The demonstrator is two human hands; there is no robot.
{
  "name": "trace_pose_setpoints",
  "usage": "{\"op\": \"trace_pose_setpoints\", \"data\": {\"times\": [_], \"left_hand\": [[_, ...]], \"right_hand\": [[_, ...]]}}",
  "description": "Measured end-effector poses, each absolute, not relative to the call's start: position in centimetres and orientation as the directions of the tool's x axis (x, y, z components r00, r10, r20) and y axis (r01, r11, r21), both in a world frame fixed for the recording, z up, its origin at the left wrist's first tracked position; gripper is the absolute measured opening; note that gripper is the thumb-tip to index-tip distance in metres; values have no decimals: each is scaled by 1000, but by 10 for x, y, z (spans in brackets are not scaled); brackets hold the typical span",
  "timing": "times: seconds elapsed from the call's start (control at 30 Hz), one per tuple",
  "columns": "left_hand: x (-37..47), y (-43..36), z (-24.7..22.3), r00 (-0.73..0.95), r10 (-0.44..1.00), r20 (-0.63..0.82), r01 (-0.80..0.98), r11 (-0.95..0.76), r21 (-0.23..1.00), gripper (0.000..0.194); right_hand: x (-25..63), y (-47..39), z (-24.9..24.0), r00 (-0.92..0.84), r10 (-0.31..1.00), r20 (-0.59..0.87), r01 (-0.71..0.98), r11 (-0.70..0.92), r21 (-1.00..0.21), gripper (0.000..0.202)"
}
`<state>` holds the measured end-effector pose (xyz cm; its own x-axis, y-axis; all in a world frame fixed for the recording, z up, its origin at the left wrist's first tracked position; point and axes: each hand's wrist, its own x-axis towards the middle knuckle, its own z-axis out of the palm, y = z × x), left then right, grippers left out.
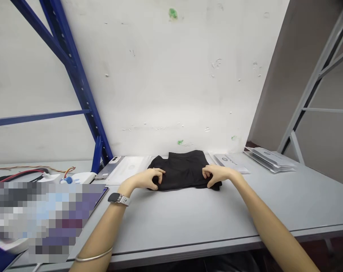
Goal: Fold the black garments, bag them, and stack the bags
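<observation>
A black cloth garment (182, 170) lies on the grey table, bunched and partly folded, near the white wall. My left hand (150, 178) is at its left end, fingers curled and thumb apart from them, resting on the fabric. At the right end my right hand (216, 174) touches the cloth in the same way, its index finger and thumb bent with a gap between them. No fabric is clearly pinched in either hand. A watch with a pale strap (119, 198) is on my left wrist.
Flat plastic packets lie behind right (230, 163), with a stack farther right (270, 158). Left of the garment are a clear packet (128, 170) and a phone (110, 168). Cables (26, 172), white devices and a blurred screen (46, 219) occupy the left side.
</observation>
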<state>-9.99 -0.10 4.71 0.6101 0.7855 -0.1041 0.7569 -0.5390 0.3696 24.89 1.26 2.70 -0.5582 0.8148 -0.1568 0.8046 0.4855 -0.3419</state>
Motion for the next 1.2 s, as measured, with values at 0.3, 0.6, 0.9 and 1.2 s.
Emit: {"op": "trace_pose_setpoints", "data": {"times": [0.3,0.6,0.9,1.2], "left_hand": [[-110,4,49,529,845,80,751,-510,419,20],[-138,-19,80,512,859,13,562,-346,752,26],[-134,-9,79,439,898,-23,655,-303,692,35],[-120,24,50,-47,835,548,824,-278,493,50]], "right_hand": [[266,6,43,-404,915,4,824,366,-433,14],[281,-23,82,-575,812,100,552,475,-685,21],[285,-8,74,-533,835,133,520,448,-727,24],[251,36,36,102,715,692,875,266,-404,42]]}}
